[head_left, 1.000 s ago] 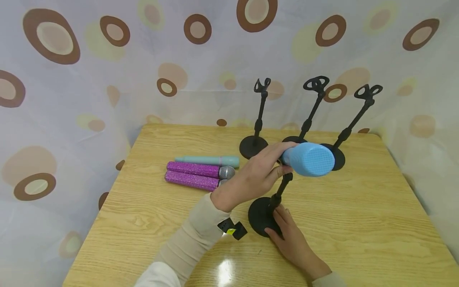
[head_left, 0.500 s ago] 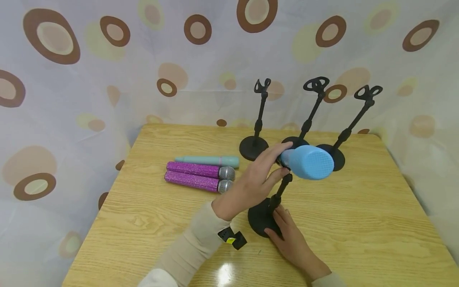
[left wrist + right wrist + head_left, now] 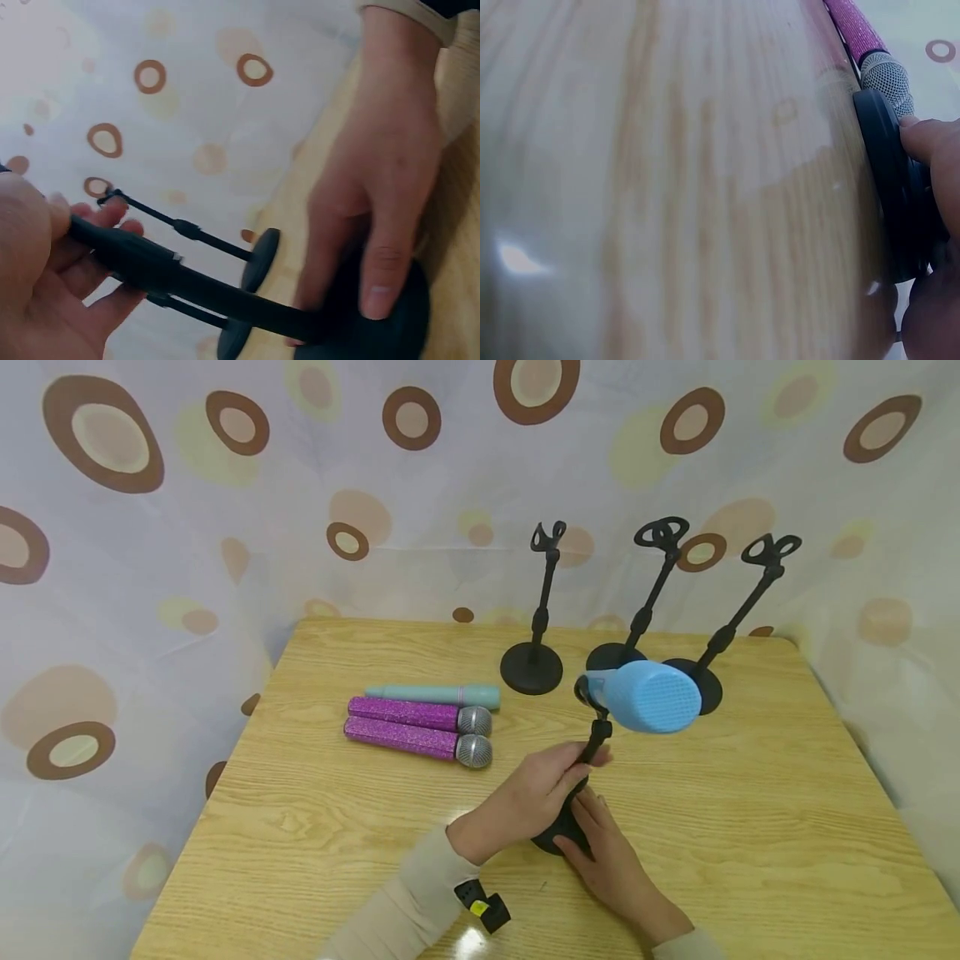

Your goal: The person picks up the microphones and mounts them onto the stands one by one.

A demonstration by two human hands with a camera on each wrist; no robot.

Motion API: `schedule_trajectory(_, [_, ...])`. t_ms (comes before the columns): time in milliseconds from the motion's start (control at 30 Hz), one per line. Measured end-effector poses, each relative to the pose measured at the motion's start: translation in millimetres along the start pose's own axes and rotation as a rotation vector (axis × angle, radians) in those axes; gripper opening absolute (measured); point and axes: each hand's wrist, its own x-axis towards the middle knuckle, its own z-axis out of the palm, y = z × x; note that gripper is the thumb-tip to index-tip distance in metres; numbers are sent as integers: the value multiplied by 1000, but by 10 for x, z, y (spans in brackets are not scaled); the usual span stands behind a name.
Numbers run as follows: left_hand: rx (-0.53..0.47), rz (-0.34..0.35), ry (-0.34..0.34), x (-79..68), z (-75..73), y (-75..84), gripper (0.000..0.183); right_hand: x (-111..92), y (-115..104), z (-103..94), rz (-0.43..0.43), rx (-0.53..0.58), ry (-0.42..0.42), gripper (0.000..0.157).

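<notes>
Blue microphone (image 3: 652, 697) is being borne by its stand (image 3: 596, 743), gripped by left hand (image 3: 528, 793), pressed by outstretched right hand (image 3: 611, 860), three microphones (image 3: 401, 737) being left unmounted

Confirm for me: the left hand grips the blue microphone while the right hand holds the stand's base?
Not quite: the left hand holds the stand's pole, not the blue microphone, as the left wrist view shows. The right hand does hold the stand's base.
</notes>
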Motion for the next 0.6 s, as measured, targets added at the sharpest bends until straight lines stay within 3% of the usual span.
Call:
schedule_trajectory(100, [46, 22, -42, -6, 71, -109, 30, 15, 9, 6, -12, -2, 11, 60])
schedule_trajectory(333, [163, 43, -43, 14, 79, -160, 16, 47, -21, -47, -16, 12, 6, 56])
schedule_trajectory(600, [202, 70, -52, 13, 64, -177, 13, 197, -95, -217, 46, 221, 41, 25])
